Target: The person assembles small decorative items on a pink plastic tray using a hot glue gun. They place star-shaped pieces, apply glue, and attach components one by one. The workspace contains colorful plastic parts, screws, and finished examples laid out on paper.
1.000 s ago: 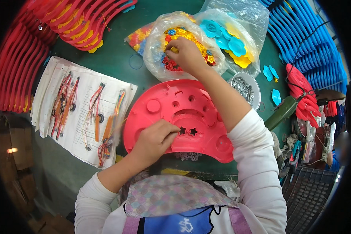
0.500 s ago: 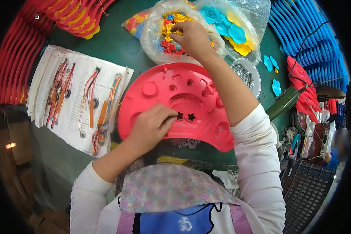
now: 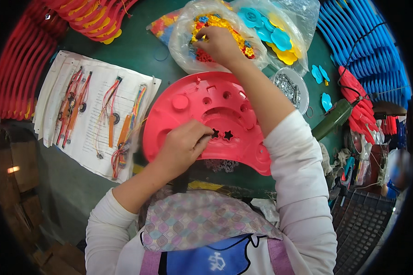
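A curved red plastic shell (image 3: 167, 114) lies on the table in front of me, with star-shaped holes near its inner edge. My left hand (image 3: 184, 144) rests on its left part, thumb and forefinger pinched together beside one of those holes. Whatever they may hold is hidden. Beyond the shell stands an open clear plastic bag (image 3: 181, 55) of small star-shaped pieces (image 3: 236, 39) in yellow, red and blue. Over this bag my right hand (image 3: 219, 46) reaches in with its fingers closed at the tips. I cannot make out what is between them.
Wire assemblies lie on paper sheets (image 3: 96, 137) at the left. A second bag holds blue and yellow flower-shaped parts (image 3: 281, 40). Near the right forearm sit a bowl of screws (image 3: 287, 87) and a green tool (image 3: 333, 120). Red (image 3: 18, 68) and blue (image 3: 371, 55) stacked parts flank the table.
My right hand has shifted a little left over the bag of star pieces, uncovering more of them on its right. The left hand keeps its place on the shell.
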`<state>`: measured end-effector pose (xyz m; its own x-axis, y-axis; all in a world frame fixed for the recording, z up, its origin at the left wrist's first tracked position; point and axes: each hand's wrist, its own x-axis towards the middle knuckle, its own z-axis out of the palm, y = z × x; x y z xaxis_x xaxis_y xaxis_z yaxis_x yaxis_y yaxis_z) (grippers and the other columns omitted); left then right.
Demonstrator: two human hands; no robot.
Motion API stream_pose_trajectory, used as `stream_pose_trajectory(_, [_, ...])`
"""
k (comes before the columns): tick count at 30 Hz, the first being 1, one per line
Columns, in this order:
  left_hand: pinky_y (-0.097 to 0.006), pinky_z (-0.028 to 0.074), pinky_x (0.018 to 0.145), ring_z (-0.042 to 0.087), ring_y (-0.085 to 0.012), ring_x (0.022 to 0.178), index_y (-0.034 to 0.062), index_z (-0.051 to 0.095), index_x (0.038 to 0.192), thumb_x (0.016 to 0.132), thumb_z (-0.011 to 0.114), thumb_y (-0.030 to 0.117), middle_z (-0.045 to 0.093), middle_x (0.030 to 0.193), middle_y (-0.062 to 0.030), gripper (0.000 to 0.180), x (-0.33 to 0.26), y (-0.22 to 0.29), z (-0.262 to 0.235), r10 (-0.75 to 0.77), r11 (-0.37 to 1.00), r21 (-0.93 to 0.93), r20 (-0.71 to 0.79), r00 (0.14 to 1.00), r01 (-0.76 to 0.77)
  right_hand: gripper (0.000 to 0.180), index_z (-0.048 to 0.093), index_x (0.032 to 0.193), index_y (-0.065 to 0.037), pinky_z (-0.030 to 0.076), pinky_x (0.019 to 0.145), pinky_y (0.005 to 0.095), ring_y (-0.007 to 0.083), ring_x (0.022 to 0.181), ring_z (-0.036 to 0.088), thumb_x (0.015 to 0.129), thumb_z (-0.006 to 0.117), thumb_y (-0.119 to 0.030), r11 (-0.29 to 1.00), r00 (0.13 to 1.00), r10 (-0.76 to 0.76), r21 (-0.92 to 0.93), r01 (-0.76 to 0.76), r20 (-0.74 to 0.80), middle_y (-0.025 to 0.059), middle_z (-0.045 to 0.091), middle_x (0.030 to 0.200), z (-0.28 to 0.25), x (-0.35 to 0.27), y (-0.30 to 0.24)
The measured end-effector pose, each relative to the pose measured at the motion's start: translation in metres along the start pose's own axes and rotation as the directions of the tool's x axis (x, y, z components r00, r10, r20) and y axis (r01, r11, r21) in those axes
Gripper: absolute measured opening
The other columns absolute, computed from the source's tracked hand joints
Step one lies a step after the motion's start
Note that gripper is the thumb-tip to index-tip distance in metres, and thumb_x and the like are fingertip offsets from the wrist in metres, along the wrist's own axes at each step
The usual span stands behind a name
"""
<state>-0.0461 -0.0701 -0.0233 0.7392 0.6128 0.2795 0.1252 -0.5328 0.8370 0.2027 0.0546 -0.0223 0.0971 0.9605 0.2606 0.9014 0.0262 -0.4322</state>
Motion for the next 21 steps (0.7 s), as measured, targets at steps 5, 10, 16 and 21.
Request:
stream_pose_trajectory(5, [-0.033, 0.055, 0.075, 0.07, -0.0231, 0.083, 0.0009, 0.07, 0.103, 0.091, 0.07, 0.004, 0.069, 0.093, -0.0123, 0.013, 0.002, 0.008, -0.014, -0.136, 0.988, -0.078, -0.085, 0.987, 0.129, 0.026, 0.075, 0.107, -0.004, 0.053, 0.074, 0.0324, 0.0209, 0.082, 0.067, 0.087, 0.078, -0.02, 0.941, 0.991, -0.008, 0.335, -0.038, 0.135, 0.0116, 0.073, 0.094, -0.066, -0.086, -0.028])
stream_pose_trajectory(10, [-0.029, 0.055, 0.076, 0.07, -0.0175, 0.086, 0.0007, 0.069, 0.106, 0.093, 0.068, 0.005, 0.07, 0.096, -0.0113, 0.013, 0.003, 0.01, -0.023, -0.384, 0.902, -0.251, -0.101, 0.918, 0.35, 0.024, 0.072, 0.104, -0.004, 0.053, 0.075, 0.0377, 0.0281, 0.084, 0.067, 0.085, 0.08, -0.015, 0.949, 0.923, -0.116, 0.316, -0.006, 0.366, 0.0134, 0.067, 0.092, -0.064, -0.179, -0.06])
stream_pose_trajectory(16, [-0.035, 0.055, 0.074, 0.069, -0.0268, 0.083, 0.0003, 0.068, 0.104, 0.09, 0.068, 0.005, 0.068, 0.094, -0.0125, 0.014, 0.012, 0.011, -0.021, -0.192, 0.981, -0.013, -0.004, 0.981, 0.192, 0.035, 0.058, 0.111, -0.004, 0.052, 0.074, 0.0428, 0.0342, 0.087, 0.064, 0.083, 0.078, -0.009, 0.98, 0.968, 0.054, 0.172, -0.099, 0.245, 0.0138, 0.063, 0.096, -0.062, -0.202, -0.067])
stream_pose_trajectory(21, [-0.039, 0.053, 0.075, 0.064, -0.0307, 0.085, 0.0018, 0.065, 0.097, 0.085, 0.067, 0.004, 0.064, 0.09, -0.013, 0.012, 0.026, 0.002, 0.005, 0.2, 0.965, 0.158, 0.078, 0.977, -0.21, 0.028, 0.056, 0.103, -0.004, 0.053, 0.079, 0.0452, 0.0358, 0.096, 0.063, 0.081, 0.073, -0.006, 0.999, 0.985, -0.033, 0.016, 0.031, 0.168, 0.0146, 0.06, 0.102, -0.056, -0.221, -0.061])
